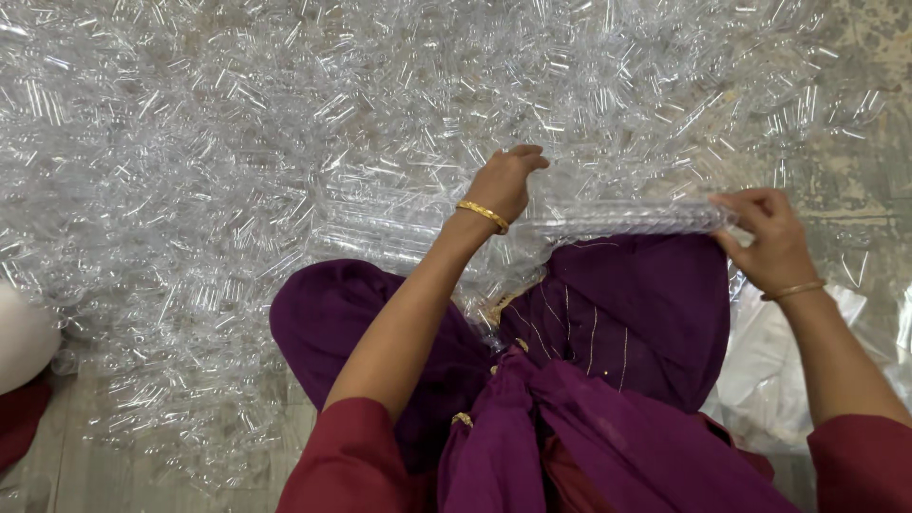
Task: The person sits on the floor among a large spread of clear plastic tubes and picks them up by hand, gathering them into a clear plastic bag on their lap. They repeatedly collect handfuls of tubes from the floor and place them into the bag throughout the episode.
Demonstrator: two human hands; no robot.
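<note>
A long stack of nested clear plastic cups [627,218] lies level across my lap, over purple cloth. My right hand [771,237] grips its right end with thumb and fingers. At the stack's left end my left hand [506,180] reaches down with fingers curled into the clear pieces, a gold bangle on the wrist. Whether it holds one piece or the stack's end I cannot tell. All around lies a big heap of loose clear plastic cups [237,142] on the floor.
More rows of nested clear cups [380,223] lie left of my knee. A clear plastic bag [769,370] sits by my right leg. Another person's pale and red clothing [21,351] shows at the left edge. Worn floor [874,57] appears at the right.
</note>
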